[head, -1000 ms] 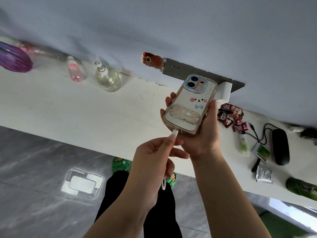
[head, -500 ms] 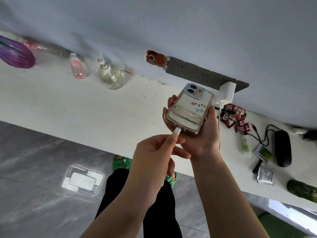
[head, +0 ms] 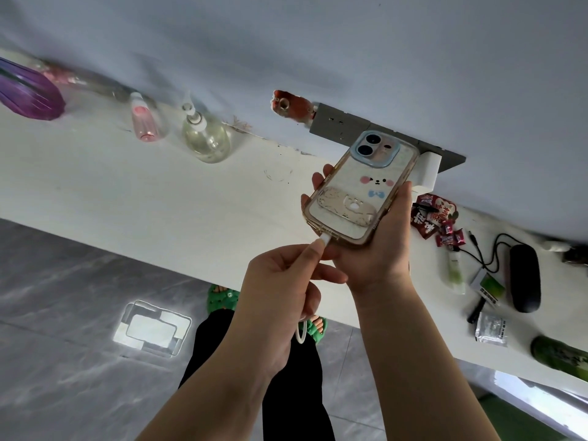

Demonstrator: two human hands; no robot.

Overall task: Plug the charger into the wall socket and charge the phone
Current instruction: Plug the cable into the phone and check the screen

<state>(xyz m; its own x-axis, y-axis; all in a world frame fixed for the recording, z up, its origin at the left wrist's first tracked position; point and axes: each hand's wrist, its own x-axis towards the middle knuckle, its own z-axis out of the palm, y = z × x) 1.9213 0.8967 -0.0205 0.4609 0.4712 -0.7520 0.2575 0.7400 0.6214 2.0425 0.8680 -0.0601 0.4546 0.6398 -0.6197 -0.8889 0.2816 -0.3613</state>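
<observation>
My right hand [head: 378,249] grips a phone [head: 359,186] in a clear case with a cartoon face, its back toward me, above the white counter. My left hand [head: 286,281] pinches the white cable plug [head: 323,240], whose tip sits at the port on the phone's bottom edge. A loop of white cable [head: 300,332] hangs under my left palm. The white charger block [head: 428,173] is plugged into the grey wall socket strip [head: 343,125], just behind the phone.
On the white counter [head: 159,192] stand a clear pump bottle [head: 206,138], a pink bottle [head: 144,122] and a purple object [head: 28,93]. To the right lie red candy wrappers [head: 436,218], a black case [head: 523,281], a black cable [head: 486,249] and small packets.
The phone has tilted up and moved slightly toward the wall. My left hand has kept the plug at the phone's bottom edge.
</observation>
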